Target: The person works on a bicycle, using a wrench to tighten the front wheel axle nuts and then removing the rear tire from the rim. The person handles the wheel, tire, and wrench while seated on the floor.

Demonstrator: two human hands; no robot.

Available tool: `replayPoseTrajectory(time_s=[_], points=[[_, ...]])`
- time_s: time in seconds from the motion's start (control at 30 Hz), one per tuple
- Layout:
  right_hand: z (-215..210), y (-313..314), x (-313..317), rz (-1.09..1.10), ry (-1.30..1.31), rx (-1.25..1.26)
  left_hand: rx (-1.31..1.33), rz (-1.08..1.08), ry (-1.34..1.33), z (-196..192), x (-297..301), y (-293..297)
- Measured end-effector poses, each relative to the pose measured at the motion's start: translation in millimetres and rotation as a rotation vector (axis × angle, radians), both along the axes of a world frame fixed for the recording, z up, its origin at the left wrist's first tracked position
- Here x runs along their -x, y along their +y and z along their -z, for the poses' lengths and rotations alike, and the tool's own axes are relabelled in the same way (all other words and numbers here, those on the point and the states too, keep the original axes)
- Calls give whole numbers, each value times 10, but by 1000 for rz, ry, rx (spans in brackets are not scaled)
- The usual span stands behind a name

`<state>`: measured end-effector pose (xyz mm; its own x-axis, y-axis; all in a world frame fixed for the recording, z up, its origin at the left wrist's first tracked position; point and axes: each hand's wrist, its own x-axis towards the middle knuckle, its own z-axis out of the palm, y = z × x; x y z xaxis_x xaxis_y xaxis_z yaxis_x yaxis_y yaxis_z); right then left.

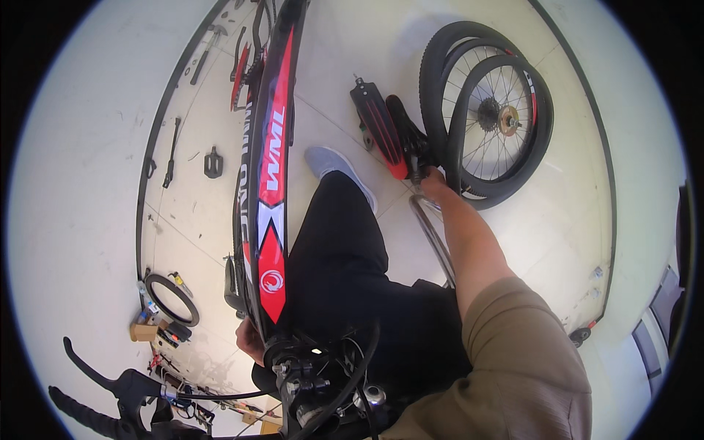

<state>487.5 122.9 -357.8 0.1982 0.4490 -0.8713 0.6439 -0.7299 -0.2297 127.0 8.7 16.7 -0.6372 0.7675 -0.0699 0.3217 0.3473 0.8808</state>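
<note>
A black and red bicycle frame [273, 198] runs from the far edge toward me, its handlebar end close to my body. Beside its near end, my left hand [250, 340] is curled against it, most of its fingers hidden. My right arm stretches forward to the floor, where my right hand [433, 183] is closed at the near end of a black bicycle saddle [402, 121]. What exactly the fingers grip there is partly hidden. Touching the saddle on its left lies a black and red mudguard [378, 125]. Bicycle wheels and tyres [469, 172] are stacked just right of this hand.
A bent silver tube [433, 231] stands under my right forearm. On the left floor lie a pedal [213, 163], a hammer [209, 55], a black crank-like rod [172, 154], a small tyre [170, 299] and a cardboard box [144, 332]. The brake lever [92, 367] juts out at lower left.
</note>
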Motion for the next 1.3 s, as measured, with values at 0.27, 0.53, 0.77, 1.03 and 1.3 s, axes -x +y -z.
replayPoseTrajectory(time_s=[0.27,0.53,0.77,1.03,1.3], points=[[-198,-45,155,-213,-238,-55,-12,23,18,8,-7,52],[-791,-123,193,-397,-159,-43,-65,54,9,142,1,23],[-1412,-63,72,-438,-124,-123,-24,77,-251,170,66,14],[-2615,576,107,95,379,-301,-148,-57,-303,-251,-118,-200],[-4877,1072,553,62,546,-836,-174,-386,-466,-150,70,-1090]])
